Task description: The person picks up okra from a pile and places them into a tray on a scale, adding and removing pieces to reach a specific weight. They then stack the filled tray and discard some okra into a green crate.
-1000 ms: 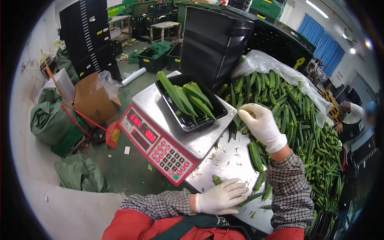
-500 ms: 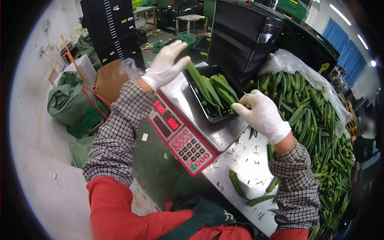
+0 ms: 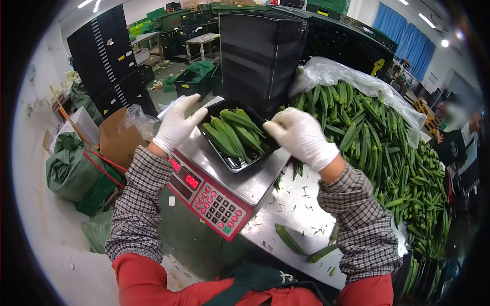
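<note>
A black tray (image 3: 236,166) holding several green okra pods (image 3: 229,133) sits on the metal plate of a red digital scale (image 3: 212,204). My left hand (image 3: 178,123), in a white glove, is at the tray's left corner with its thumb and fingers apart, empty. On the opposite side, my gloved right hand (image 3: 302,138) has its fingers curled together, thumb tip by the tray's right rim. What lies between those fingers, if anything, is hidden. Loose okra pods (image 3: 291,239) lie on the metal table (image 3: 265,229) in front of the scale.
A large okra heap (image 3: 367,137) fills the right side, with clear plastic sheeting (image 3: 352,76) over its back. A tall stack of black trays (image 3: 258,61) stands behind the scale. Left are green sacks (image 3: 71,168) and a cardboard box (image 3: 120,137). Another person (image 3: 454,143) stands at far right.
Okra that stuck up past the tray's edge near my left hand now lies inside the tray. Both hands are lower beside the tray. My view has shifted to the right.
</note>
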### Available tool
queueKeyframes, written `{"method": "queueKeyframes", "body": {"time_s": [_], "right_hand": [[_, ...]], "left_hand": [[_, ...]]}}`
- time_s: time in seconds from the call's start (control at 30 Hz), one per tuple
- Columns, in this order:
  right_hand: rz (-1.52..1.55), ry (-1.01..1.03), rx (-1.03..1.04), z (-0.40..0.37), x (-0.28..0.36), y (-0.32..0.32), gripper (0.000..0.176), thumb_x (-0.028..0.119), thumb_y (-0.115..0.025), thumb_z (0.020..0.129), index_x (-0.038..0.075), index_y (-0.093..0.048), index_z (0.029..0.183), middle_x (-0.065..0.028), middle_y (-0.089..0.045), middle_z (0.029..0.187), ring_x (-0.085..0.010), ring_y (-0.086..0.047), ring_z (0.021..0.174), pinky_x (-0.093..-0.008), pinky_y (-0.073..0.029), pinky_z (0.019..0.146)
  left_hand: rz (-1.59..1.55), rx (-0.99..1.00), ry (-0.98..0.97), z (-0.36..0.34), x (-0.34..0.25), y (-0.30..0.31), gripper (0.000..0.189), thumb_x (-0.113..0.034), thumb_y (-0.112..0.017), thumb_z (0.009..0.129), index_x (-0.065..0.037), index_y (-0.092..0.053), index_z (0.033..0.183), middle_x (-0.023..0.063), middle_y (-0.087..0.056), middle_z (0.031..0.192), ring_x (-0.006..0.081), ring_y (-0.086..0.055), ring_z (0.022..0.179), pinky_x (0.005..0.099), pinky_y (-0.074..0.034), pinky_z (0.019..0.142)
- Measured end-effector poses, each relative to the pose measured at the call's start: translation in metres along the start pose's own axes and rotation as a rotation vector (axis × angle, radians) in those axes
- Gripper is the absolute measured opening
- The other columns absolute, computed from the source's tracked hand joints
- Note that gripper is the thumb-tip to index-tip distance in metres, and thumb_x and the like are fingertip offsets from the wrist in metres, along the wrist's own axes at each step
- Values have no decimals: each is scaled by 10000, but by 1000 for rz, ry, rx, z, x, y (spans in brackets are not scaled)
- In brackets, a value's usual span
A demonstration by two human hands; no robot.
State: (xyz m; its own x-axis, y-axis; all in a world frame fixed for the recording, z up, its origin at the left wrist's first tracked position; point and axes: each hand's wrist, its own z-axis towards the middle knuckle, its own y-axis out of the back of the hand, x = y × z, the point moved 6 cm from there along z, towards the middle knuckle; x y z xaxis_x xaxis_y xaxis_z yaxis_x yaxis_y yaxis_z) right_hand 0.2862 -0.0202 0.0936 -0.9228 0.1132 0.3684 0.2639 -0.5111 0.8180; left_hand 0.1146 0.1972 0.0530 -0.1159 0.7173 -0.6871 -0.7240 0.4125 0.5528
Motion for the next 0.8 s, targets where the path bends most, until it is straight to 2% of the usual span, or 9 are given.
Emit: {"method": "queueKeyframes", "body": {"time_s": [0.2,0.33,0.37,0.43,0.5,0.6,0.63,0.7,0.8], "right_hand": [[152,-256,235,-37,-33,-2,438,419,-581,857,-6,-686,858,-191,-656,773,-324,-640,714,-379,-510,708],[581,-398,451,-61,-19,-43,592,540,-536,861,-27,-687,785,-161,-659,723,-267,-646,706,-367,-503,695],[648,-499,484,-66,-9,-49,630,575,-524,852,-30,-686,781,-160,-662,725,-267,-651,720,-363,-503,703],[553,-454,513,-63,-4,-57,610,562,-538,864,-30,-682,830,-107,-657,714,-156,-621,670,-284,-501,623],[698,-382,299,-62,-2,-55,500,468,-580,822,-12,-661,709,-109,-627,643,-186,-614,605,-319,-490,584],[924,-615,243,-65,-10,-64,338,297,-575,777,-9,-603,636,-89,-588,578,-180,-562,504,-341,-455,492],[930,-664,223,-69,-10,-58,293,250,-558,771,-10,-602,645,-92,-588,592,-197,-564,511,-342,-461,498],[759,-658,144,-70,-22,-53,293,200,-523,766,-48,-669,821,-175,-669,744,-285,-662,624,-383,-519,576],[772,-678,3,-97,-43,-36,337,198,-526,771,-74,-654,923,-256,-650,953,-337,-665,816,-398,-527,649]], "left_hand": [[174,188,-141,-14,-43,-7,654,-217,-734,763,29,-465,1306,210,-428,1375,295,-368,1319,375,-287,1091],[510,380,-132,-22,-75,-41,891,-484,-762,652,35,-463,1311,265,-369,1403,357,-266,1370,424,-222,1119],[582,344,-221,-21,-69,-45,878,-446,-782,646,56,-466,1293,267,-438,1340,395,-401,1271,404,-304,1077],[391,346,-250,-22,-86,-48,845,-416,-796,638,55,-487,1268,257,-460,1321,389,-415,1262,401,-306,1074],[321,346,-208,-20,-88,-44,743,-329,-793,672,57,-505,1238,240,-480,1302,346,-440,1249,378,-327,1057],[95,160,-99,18,-3,-20,465,-187,-640,870,49,-497,1244,151,-561,1192,238,-513,1131,327,-374,999],[-107,318,54,16,-2,-26,456,-209,-617,895,55,-496,1247,121,-558,1193,215,-531,1082,308,-396,966],[-122,251,139,24,65,-28,406,-229,-566,934,27,-511,1245,83,-589,1126,151,-566,990,275,-458,843],[-284,244,311,-12,-15,-44,415,-242,-561,938,-14,-505,1280,58,-585,1132,128,-581,949,264,-492,764]]}}
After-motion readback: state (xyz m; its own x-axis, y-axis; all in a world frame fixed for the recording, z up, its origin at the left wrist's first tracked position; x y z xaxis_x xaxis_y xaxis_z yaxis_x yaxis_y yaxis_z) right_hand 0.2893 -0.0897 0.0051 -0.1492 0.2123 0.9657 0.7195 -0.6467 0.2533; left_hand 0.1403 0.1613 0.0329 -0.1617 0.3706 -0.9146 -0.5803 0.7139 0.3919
